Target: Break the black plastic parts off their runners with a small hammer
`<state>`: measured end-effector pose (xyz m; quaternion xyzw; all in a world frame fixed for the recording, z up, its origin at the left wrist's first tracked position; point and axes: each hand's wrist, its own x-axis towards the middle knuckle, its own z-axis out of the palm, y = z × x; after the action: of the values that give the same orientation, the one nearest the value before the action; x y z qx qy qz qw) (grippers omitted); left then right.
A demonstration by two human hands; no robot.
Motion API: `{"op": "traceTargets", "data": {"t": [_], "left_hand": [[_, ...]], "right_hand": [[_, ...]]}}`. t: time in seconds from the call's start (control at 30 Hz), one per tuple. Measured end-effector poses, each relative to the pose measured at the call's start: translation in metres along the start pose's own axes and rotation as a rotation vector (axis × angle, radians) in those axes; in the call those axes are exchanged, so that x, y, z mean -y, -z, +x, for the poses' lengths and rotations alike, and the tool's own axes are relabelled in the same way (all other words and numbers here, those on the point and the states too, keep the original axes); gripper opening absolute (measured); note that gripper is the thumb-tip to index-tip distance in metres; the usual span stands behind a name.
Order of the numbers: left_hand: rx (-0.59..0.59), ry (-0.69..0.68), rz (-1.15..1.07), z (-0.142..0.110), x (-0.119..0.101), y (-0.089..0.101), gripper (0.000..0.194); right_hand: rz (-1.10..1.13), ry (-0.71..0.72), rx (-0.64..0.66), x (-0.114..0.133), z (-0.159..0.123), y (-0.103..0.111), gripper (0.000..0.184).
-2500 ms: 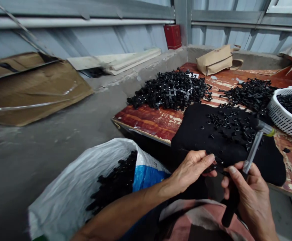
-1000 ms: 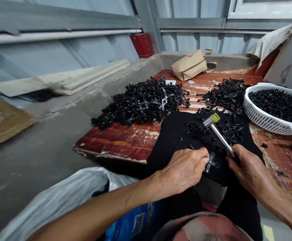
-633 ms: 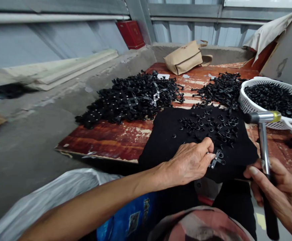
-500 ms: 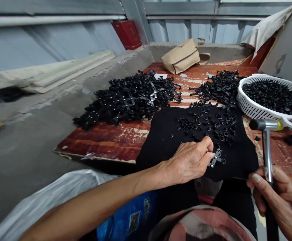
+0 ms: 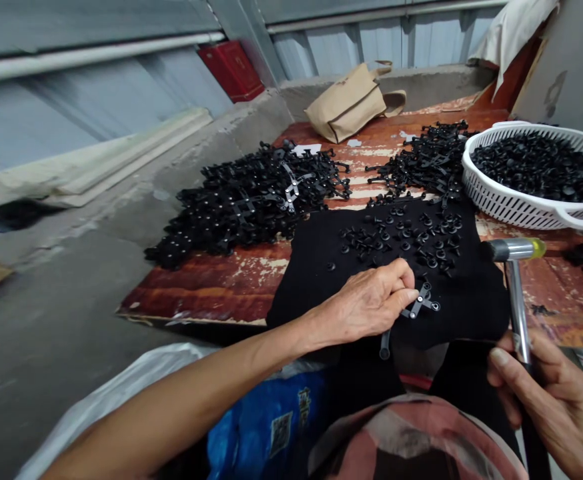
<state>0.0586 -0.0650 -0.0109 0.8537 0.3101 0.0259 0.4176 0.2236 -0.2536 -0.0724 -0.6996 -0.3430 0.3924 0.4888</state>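
Observation:
My left hand [image 5: 371,300] pinches a small dark linkage of crossed, riveted bars [image 5: 420,299] above the black cloth [image 5: 316,293]; part of the linkage is hidden behind my fingers. Its far end, with round caps, shows to the right of my fingertips. Wrapped round the handle of a small hammer [image 5: 517,300] is my right hand [image 5: 546,387]. The hammer stands upright at the cloth's right edge, its head having one black face and one yellow face. Loose black round-headed studs [image 5: 406,233] lie scattered on the cloth just beyond my left hand.
A big heap of black linkages [image 5: 241,200] covers the table's left side. A smaller pile [image 5: 431,160] lies behind the cloth. The white basket [image 5: 511,203] at right is full of black studs. A beige bag [image 5: 344,107] rests at the back of the worn red table [image 5: 196,287].
The camera view has shifted slightly. Both hands keep their grips on the linkage and hammer. A dark bar end now hangs more visibly below my left hand.

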Motion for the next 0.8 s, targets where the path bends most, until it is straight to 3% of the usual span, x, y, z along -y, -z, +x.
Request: {"op": "traceTargets", "data": {"t": [0.4,0.6,0.7,0.8], "left_hand": [[-0.001,0.015,0.053,-0.001,-0.003,-0.001,0.01],[0.007,0.031,0.091,-0.001,-0.006,-0.001,0.011],[0.026,0.038,0.083,0.0,-0.005,0.0,0.016],[0.063,0.037,0.059,0.003,-0.002,0.002,0.022]], "right_hand": [[0.017,-0.038,0.023,-0.008,-0.001,0.002,0.023],[-0.003,0.008,-0.006,-0.011,-0.003,-0.001,0.018],[-0.125,0.11,0.013,-0.011,-0.002,0.006,0.014],[-0.382,0.309,0.016,-0.007,-0.003,0.012,0.033]]}}
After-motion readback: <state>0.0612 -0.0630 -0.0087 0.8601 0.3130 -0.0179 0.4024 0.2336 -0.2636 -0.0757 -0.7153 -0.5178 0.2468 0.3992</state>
